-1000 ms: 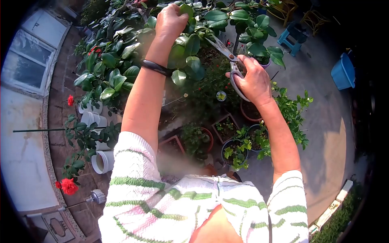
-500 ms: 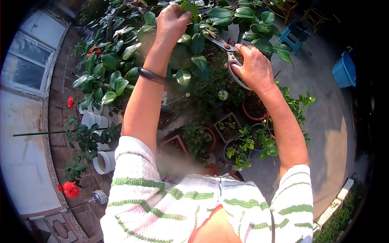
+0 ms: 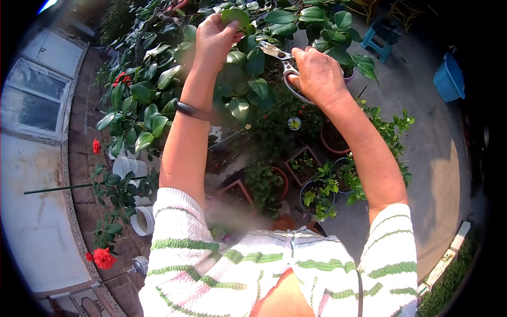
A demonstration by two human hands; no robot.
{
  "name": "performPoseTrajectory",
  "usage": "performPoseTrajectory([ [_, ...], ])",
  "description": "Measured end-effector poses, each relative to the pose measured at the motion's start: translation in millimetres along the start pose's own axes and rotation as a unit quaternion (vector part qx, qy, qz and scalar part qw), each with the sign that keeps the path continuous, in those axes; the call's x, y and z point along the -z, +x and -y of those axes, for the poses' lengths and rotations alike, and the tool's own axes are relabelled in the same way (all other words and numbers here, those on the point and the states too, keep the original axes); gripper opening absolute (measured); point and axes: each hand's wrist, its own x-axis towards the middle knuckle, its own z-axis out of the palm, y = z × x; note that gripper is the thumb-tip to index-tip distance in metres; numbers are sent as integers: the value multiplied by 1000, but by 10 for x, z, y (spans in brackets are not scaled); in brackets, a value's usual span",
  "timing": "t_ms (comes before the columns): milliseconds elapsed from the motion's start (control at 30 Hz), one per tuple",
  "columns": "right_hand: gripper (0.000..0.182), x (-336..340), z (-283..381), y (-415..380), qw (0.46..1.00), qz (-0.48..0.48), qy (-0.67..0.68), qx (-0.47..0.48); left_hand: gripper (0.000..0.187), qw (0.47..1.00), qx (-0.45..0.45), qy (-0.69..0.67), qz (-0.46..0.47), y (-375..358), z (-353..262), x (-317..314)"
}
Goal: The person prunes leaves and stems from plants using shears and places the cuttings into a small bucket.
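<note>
Near the top of the head view, my left hand [image 3: 215, 43] pinches a broad green leaf [image 3: 235, 18] between thumb and fingers. A dark bracelet [image 3: 192, 111] circles that wrist. To its right, my right hand [image 3: 320, 75] grips a pair of scissors [image 3: 288, 67] by the handle loops. The silver blades point up and left among the glossy leaves, a short way from my left hand. Whether the tips touch a stem cannot be made out. The leafy shrub [image 3: 153, 100] spreads around and below my left hand.
Potted plants [image 3: 316, 198] stand on the ground below my arms. White buckets [image 3: 141, 221] and red flowers [image 3: 104, 258] are at left, beside a brick path. At right are a teal stool [image 3: 378, 42] and a blue basin [image 3: 449, 79] on the paving.
The scissors and my right hand have moved a little up and left. My left hand is slightly further left, still pinching the leaf. The camera view has shifted slightly.
</note>
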Motion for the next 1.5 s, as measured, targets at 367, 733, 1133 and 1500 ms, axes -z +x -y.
performPoseTrajectory([
  [367,42,-113,169,248,999,-14,26,-24,22,1000,9,-25,9,-76,-56,-70],
  [733,37,-111,72,169,990,64,124,11,19,998,8,3,-59,-159,41,-140],
  [1133,56,-231,-447,-678,972,-84,202,-85,34,989,-46,17,-141,-185,-229,7],
  [1500,56,-92,-583,-397,975,-69,157,-143,36,950,-153,200,182,451,-64,-714],
])
